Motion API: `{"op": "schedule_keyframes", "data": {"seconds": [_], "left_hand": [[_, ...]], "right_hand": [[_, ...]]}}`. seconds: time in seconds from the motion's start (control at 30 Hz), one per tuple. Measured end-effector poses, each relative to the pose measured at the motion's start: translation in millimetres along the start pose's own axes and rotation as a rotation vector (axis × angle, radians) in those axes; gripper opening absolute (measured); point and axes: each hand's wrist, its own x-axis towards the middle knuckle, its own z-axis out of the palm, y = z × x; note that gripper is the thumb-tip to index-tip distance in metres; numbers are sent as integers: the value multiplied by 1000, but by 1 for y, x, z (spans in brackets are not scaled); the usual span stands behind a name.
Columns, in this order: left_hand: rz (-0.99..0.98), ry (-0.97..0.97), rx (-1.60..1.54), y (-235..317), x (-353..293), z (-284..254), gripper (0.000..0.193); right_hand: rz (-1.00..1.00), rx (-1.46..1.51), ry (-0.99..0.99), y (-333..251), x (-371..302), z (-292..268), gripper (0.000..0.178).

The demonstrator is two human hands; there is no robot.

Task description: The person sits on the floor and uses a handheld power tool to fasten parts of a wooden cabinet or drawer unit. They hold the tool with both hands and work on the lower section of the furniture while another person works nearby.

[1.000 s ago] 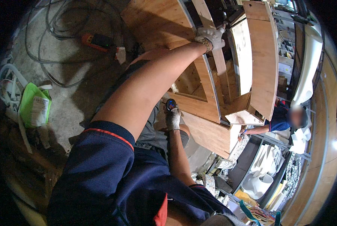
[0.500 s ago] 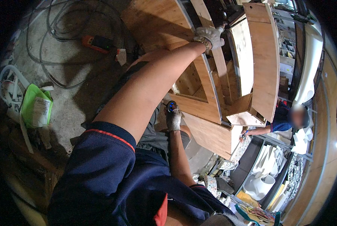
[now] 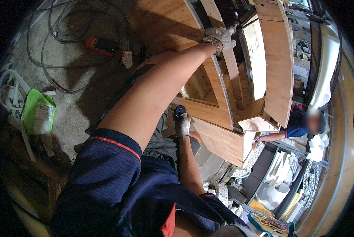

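My left hand (image 3: 221, 38), in a pale knit glove, reaches far up and lies across a long wooden slat (image 3: 233, 75), its fingers closed about the slat; part of the grip is hidden. My right hand (image 3: 182, 125), also gloved, is closed round a small dark device (image 3: 179, 111) with a round end and blue lights. Its exact kind does not show. That hand is beside a plywood frame (image 3: 208, 104) with a rectangular opening. A plywood box panel (image 3: 220, 140) stands just right of it.
An orange-and-black device (image 3: 102, 46) lies among looped cables (image 3: 54, 75) on the concrete floor. A green package (image 3: 38, 112) is at left. Another person (image 3: 293, 126) reaches toward the plywood from the right, near a rack (image 3: 260, 168) holding white pieces.
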Motion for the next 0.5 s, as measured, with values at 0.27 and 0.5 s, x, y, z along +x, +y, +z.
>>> {"op": "schedule_keyframes", "data": {"seconds": [0.27,0.5], "left_hand": [[28,1,-50,1,0,0,60],[7,-10,-3,3,2,-2,64]], "right_hand": [[21,-59,7,-3,-3,0,37],[-53,-193,-14,-25,-6,12,31]]}}
